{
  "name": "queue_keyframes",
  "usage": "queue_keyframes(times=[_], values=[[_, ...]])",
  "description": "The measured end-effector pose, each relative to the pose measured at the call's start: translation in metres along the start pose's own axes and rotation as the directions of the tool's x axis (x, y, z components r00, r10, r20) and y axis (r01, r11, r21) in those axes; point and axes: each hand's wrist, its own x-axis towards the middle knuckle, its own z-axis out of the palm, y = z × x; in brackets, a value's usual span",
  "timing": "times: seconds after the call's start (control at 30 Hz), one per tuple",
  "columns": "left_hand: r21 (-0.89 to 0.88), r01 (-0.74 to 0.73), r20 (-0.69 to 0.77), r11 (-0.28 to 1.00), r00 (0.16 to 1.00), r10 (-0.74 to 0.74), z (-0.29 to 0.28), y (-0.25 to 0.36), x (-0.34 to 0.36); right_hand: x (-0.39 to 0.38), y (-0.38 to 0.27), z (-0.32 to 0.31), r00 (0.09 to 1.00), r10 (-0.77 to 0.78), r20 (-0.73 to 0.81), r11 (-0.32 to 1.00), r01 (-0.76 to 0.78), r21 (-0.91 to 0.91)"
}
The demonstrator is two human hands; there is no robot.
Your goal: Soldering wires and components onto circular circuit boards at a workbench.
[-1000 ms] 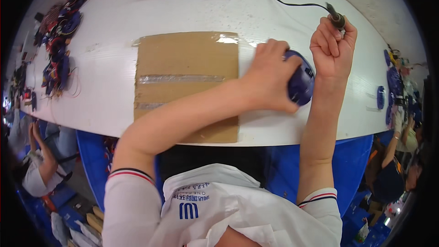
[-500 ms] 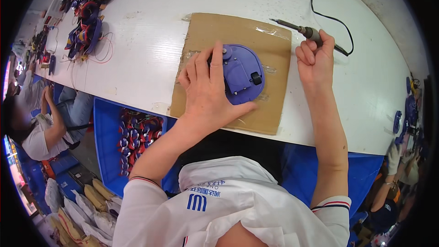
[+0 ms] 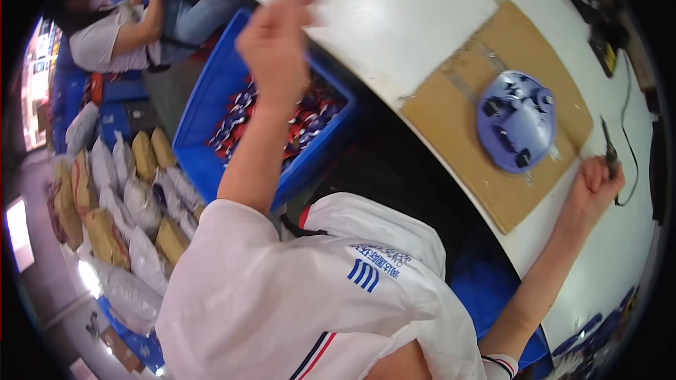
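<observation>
A rounded purple plastic housing (image 3: 517, 123), with small black parts and screws on its upper face, lies on a sheet of brown cardboard (image 3: 458, 123) on the white table. My right hand (image 3: 597, 186) is closed round the handle of a soldering iron (image 3: 610, 151), whose tip points away from me beyond the cardboard's right corner. Off to the left, my left hand (image 3: 278, 35) is raised over the table edge and a blue bin (image 3: 201, 116), apart from the housing. Motion smears its fingers, and I cannot make out anything in them.
Many small red, purple and white parts (image 3: 310, 116) fill the bin. A seated person (image 3: 127, 32) is at the far left, above several packed sacks (image 3: 134, 190) on the floor. The iron's black cord (image 3: 629, 112) runs along the table's right side, near a dark tray (image 3: 602, 53).
My left hand has let go of the housing and moved left, above the bin. The view has swung left. My right hand still holds the soldering iron.
</observation>
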Motion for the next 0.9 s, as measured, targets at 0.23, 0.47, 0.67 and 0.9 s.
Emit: queue_keyframes(times=[0.23, 0.47, 0.67, 0.9], values=[[0.816, 0.306, -0.215, 0.490, 0.948, -0.235, -0.184, -0.156, -0.043, 0.017, 0.009, -0.010, 0.985, 0.018, 0.170, 0.997, -0.031, 0.074], [0.983, -0.164, 0.180, 0.086, 0.954, -0.241, -0.195, -0.314, -0.010, 0.008, 0.006, -0.010, 0.982, -0.036, 0.184, 0.998, 0.044, -0.036], [0.897, -0.371, 0.271, -0.240, 0.891, -0.364, -0.197, -0.339, 0.014, 0.011, 0.006, -0.013, 0.985, -0.058, 0.161, 0.996, 0.067, -0.055], [0.981, -0.194, 0.158, -0.007, 0.818, -0.554, -0.208, -0.203, 0.035, 0.006, 0.011, 0.003, 0.986, -0.053, 0.159, 0.999, 0.054, 0.000]])
